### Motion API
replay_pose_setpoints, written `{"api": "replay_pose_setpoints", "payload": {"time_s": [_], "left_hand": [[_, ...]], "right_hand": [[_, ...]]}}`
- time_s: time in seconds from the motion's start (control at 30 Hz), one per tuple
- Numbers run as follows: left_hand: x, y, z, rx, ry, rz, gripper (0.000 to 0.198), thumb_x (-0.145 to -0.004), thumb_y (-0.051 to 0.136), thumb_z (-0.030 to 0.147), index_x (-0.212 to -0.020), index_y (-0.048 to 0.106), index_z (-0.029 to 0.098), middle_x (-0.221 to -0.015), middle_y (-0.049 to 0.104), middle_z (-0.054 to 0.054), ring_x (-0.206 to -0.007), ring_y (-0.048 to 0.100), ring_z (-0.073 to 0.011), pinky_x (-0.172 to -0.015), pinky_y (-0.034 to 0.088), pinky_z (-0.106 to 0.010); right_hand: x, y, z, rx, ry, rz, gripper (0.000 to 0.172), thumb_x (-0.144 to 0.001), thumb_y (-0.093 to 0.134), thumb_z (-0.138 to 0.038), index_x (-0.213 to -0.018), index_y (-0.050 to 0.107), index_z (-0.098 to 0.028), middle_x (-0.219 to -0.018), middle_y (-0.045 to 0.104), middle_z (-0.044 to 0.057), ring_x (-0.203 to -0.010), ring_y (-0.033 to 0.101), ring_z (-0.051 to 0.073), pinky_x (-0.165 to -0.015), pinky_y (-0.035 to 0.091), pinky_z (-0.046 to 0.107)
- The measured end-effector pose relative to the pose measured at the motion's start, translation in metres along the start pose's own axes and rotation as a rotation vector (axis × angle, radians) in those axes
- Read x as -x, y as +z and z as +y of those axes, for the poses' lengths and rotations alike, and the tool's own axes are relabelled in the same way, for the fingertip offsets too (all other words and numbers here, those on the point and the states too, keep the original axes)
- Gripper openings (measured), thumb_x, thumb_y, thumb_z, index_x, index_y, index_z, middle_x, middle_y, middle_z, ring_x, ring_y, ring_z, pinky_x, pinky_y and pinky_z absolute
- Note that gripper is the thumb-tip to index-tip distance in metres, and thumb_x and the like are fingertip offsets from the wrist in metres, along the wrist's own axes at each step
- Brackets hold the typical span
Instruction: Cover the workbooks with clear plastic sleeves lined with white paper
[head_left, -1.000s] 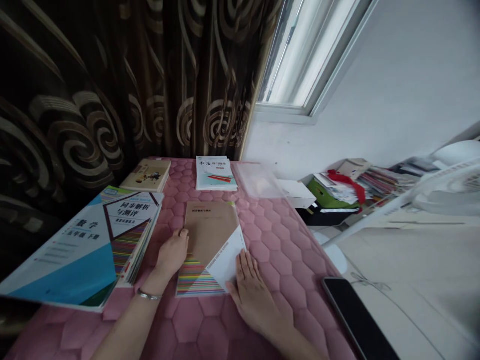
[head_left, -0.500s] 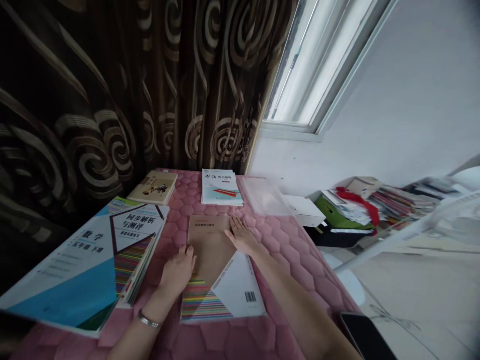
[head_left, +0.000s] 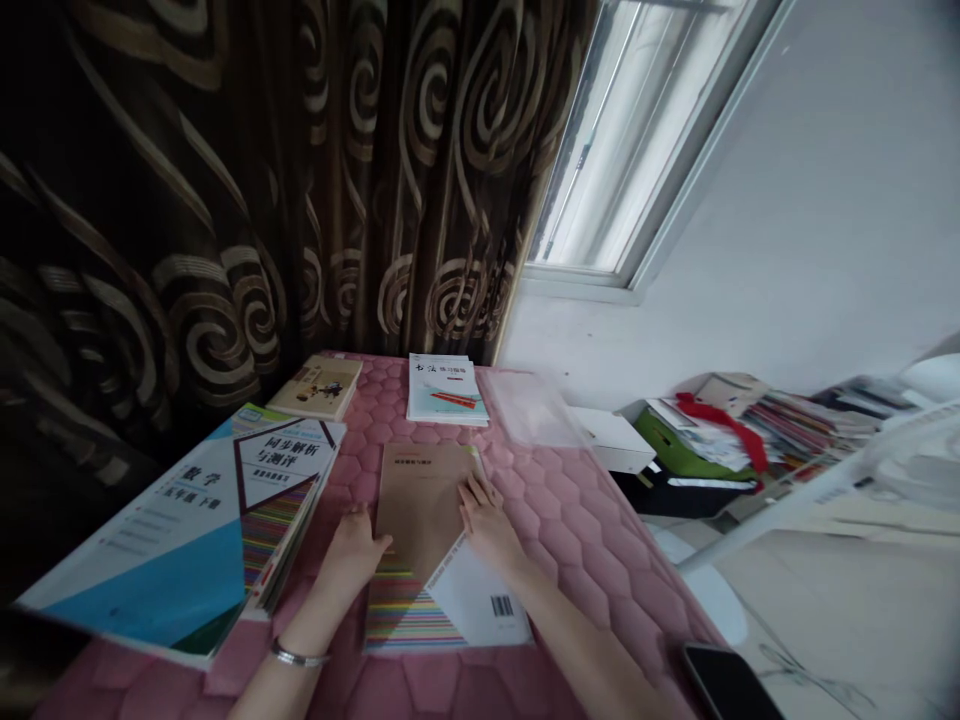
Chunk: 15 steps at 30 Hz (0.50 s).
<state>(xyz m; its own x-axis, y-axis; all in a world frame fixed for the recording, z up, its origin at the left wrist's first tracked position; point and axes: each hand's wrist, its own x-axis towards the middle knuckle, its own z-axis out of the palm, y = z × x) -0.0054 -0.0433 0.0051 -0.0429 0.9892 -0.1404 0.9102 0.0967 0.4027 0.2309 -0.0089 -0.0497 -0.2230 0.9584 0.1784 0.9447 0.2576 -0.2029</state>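
Hands apart, the right hand (head_left: 489, 525) is sliding back along a brown-covered workbook (head_left: 416, 500) while the left hand (head_left: 352, 552) is pressing its opposite edge on a pink quilted mat (head_left: 570, 560).

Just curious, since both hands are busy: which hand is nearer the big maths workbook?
The left. The left hand sits just beside the workbook, between it and the brown-covered book, while the right hand lies farther off, at that book's other edge.

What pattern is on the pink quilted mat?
The pink quilted mat shows raised hexagons, clearest in the head view.
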Motion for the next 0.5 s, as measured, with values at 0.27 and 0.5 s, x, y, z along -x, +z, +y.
{"api": "replay_pose_setpoints", "payload": {"time_s": [0.27, 0.5], "left_hand": [[-0.008, -0.004, -0.008, 0.416, -0.068, -0.083, 0.021, -0.071, 0.063, 0.029, -0.085, 0.064, 0.013, -0.088, 0.072, -0.009, -0.086, 0.068, -0.0216, -0.071, 0.046, -0.026], [-0.006, -0.011, 0.000, 0.893, -0.054, -0.167, 0.033, -0.058, 0.059, 0.051, -0.064, 0.057, 0.018, -0.056, 0.057, 0.002, -0.059, 0.055, -0.0157, -0.054, 0.038, -0.024]], "right_hand": [[0.003, -0.006, -0.005, -0.039, 0.040, -0.026, 0.050, -0.095, 0.029, -0.021, -0.139, 0.047, -0.008, -0.151, 0.037, 0.015, -0.143, 0.026, 0.025, -0.115, 0.026, 0.046], [0.010, -0.029, -0.034, -0.071, 0.202, -0.056, 0.046, -0.094, 0.036, -0.024, -0.136, 0.052, -0.017, -0.151, 0.039, 0.013, -0.141, 0.029, 0.033, -0.110, 0.022, 0.063]]}}
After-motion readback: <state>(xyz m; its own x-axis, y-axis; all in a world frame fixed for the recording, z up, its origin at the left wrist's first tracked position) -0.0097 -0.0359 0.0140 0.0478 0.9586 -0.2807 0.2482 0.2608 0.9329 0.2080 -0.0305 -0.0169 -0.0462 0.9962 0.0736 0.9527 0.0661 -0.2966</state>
